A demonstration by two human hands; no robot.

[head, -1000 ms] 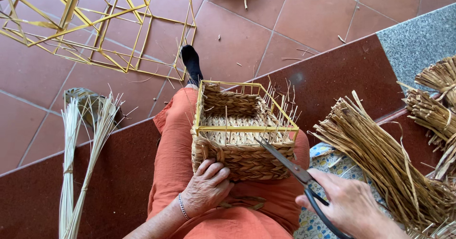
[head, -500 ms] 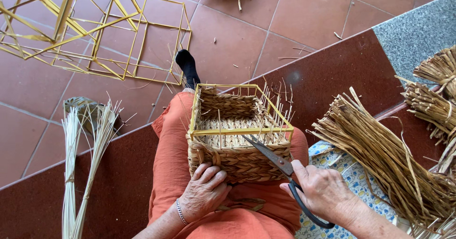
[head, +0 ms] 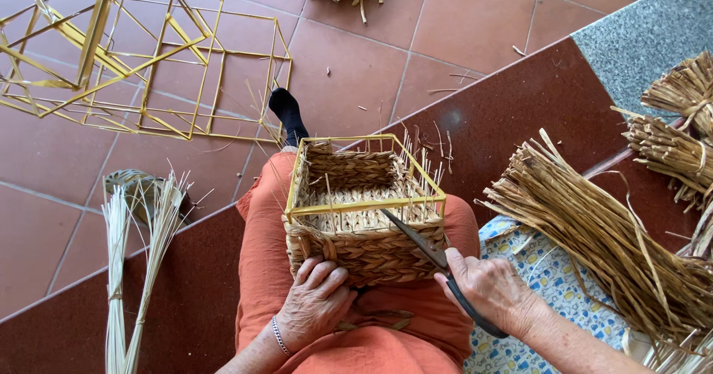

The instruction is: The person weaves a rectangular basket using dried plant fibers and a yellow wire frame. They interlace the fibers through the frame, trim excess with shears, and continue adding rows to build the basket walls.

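Observation:
A half-woven straw basket (head: 349, 233) on a yellow wire frame rests on my lap, over orange trousers. My left hand (head: 316, 303) presses against the basket's near wall, low on the left side. My right hand (head: 486, 285) grips black-handled scissors (head: 416, 239), whose blades reach up over the near right rim among loose straw ends. The blades look nearly closed.
A thick bundle of dried straw (head: 594, 225) lies at my right on a patterned cloth (head: 538, 277). More tied bundles (head: 668, 136) sit farther right. Pale reeds (head: 122, 270) stand at the left. Yellow wire frames (head: 126, 54) lie on the tiled floor.
My right hand has brought the scissors up and left, from beside the basket to its near right rim. The left hand stays on the basket wall.

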